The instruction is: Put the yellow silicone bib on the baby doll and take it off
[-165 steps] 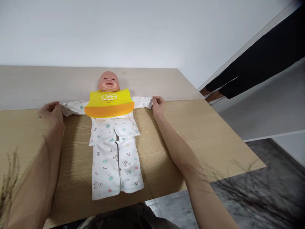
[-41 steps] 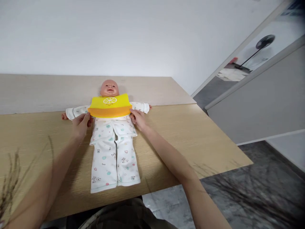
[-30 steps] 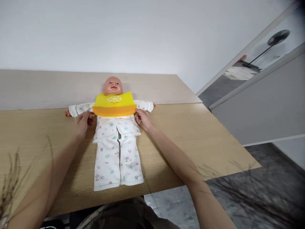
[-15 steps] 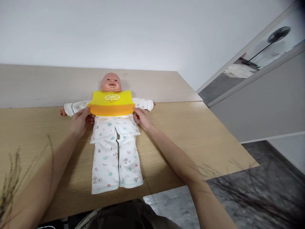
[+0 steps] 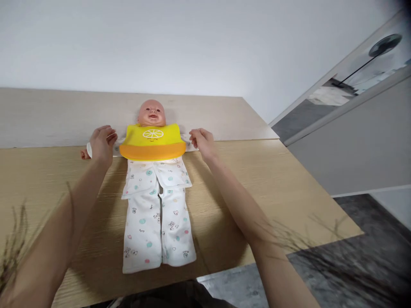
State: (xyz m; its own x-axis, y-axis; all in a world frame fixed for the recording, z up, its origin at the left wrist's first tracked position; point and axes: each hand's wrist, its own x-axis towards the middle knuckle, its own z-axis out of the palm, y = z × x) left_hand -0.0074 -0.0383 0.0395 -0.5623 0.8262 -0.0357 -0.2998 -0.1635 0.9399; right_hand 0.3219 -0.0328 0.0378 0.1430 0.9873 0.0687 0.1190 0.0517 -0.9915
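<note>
A baby doll (image 5: 152, 113) lies on its back, dressed in a white printed top (image 5: 141, 175) and matching white pants (image 5: 144, 231). Across its chest is a yellow bib (image 5: 135, 136) with a white citrus-slice print and an orange pocket along the bottom. My left hand (image 5: 103, 145) hovers beside the bib over one doll sleeve, fingers loosely bent and apart, holding nothing. On the other side my right hand (image 5: 204, 143) is raised over the other sleeve, also empty with fingers loosely curved. Both hands partly hide the doll's arms.
The doll rests on a light wooden table (image 5: 250, 179), with a paler board (image 5: 205, 113) along its back edge against the white wall (image 5: 192, 47). Dark thin twig-like strands blur across the lower corners. At upper right, a round black object on a thin stem (image 5: 385, 45) shows beyond a partition.
Both hands have let go of the bib's lower corners and moved up and outward from it. The bib stays on the doll's chest. The view has shifted slightly.
</note>
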